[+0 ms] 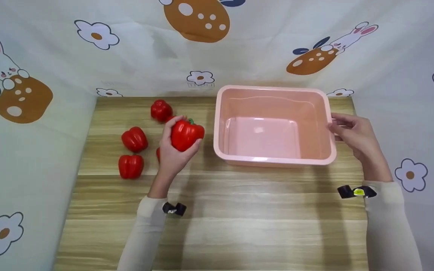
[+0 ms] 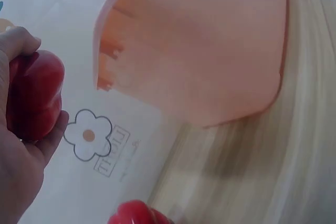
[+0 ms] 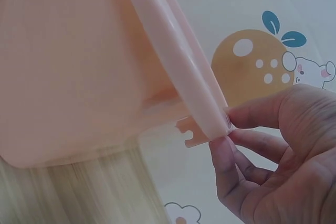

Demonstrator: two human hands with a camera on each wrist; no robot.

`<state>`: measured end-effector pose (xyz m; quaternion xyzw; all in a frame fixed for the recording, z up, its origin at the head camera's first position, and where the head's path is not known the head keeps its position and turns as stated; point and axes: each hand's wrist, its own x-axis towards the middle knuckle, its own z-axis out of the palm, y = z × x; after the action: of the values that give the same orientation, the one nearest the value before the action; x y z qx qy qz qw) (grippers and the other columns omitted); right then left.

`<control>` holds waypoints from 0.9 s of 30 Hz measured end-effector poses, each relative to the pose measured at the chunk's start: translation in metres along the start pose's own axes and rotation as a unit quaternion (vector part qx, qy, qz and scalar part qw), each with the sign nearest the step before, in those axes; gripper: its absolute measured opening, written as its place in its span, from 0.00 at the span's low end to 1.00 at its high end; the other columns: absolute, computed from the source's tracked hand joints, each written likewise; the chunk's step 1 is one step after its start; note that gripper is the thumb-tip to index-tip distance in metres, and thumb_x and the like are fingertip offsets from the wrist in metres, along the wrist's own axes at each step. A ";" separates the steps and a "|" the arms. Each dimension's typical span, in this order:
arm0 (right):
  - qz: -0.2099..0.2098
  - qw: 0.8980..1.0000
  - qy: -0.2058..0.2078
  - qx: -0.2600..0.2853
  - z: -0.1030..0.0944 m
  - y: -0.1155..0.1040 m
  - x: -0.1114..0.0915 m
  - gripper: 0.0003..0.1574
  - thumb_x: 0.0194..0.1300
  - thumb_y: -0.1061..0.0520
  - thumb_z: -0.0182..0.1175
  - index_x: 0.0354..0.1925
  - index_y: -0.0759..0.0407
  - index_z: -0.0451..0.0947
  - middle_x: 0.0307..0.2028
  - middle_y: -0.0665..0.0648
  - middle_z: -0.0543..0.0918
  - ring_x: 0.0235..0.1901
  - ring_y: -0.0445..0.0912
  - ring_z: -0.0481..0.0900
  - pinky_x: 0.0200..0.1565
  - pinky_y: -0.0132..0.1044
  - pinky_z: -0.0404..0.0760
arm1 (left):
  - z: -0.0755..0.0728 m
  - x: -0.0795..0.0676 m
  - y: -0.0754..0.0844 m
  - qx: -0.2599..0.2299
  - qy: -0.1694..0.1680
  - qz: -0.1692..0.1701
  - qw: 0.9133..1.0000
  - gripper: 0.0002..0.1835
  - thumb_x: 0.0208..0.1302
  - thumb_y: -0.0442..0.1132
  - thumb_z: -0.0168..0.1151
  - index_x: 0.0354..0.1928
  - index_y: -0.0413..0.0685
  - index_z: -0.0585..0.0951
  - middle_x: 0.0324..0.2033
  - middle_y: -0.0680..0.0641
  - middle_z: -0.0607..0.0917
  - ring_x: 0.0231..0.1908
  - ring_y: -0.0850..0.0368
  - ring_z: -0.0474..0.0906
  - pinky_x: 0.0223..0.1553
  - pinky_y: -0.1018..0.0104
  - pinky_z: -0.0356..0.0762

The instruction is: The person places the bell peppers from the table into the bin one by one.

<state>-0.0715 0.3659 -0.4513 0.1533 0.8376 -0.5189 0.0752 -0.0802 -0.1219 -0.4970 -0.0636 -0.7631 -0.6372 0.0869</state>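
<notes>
A red bell pepper (image 1: 185,134) with a green stem is gripped in my left hand (image 1: 172,156), raised over the table just left of the pink plastic bin (image 1: 275,161). In the left wrist view the same pepper (image 2: 38,95) sits between thumb and fingers. My right hand (image 1: 356,135) pinches the right rim of the bin; the right wrist view shows the fingertips (image 3: 223,153) at that rim (image 3: 181,66). Inside the bin only its bare floor shows.
On the wooden table (image 1: 239,210), left of the bin, lie more red peppers: one at the back (image 1: 161,111), one at the left (image 1: 134,139), one nearer (image 1: 130,166). Another is mostly hidden behind my left hand. A patterned cloth (image 1: 134,67) walls the table.
</notes>
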 end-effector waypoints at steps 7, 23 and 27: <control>-0.012 1.000 -0.002 0.011 0.010 -0.002 0.006 0.33 0.75 0.59 0.63 0.72 0.69 0.72 0.37 0.40 0.82 0.36 0.32 0.84 0.39 0.29 0.90 | 0.005 0.017 0.012 -0.009 -0.034 -0.011 0.999 0.42 0.55 0.43 0.81 0.71 0.55 0.70 0.69 0.49 0.77 0.67 0.54 0.73 0.61 0.47 0.85; 0.012 1.000 -0.005 -0.025 0.002 -0.002 0.003 0.35 0.76 0.54 0.63 0.75 0.64 0.69 0.42 0.41 0.82 0.38 0.32 0.83 0.42 0.29 0.89 | 0.044 0.053 0.027 -0.019 -0.077 0.007 0.997 0.43 0.55 0.42 0.79 0.72 0.52 0.69 0.70 0.47 0.77 0.68 0.52 0.72 0.61 0.47 0.85; 0.011 1.000 0.001 -0.027 0.002 -0.003 0.006 0.35 0.77 0.55 0.62 0.75 0.64 0.69 0.42 0.40 0.81 0.38 0.32 0.83 0.41 0.28 0.89 | 0.049 0.059 0.029 -0.022 -0.100 -0.001 0.995 0.44 0.57 0.44 0.79 0.74 0.53 0.67 0.71 0.49 0.75 0.69 0.52 0.71 0.62 0.49 0.85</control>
<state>-0.0779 0.3639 -0.4515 0.1606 0.8495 -0.4955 0.0842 -0.1341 -0.0691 -0.4648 -0.1280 -0.7541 -0.6441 0.0077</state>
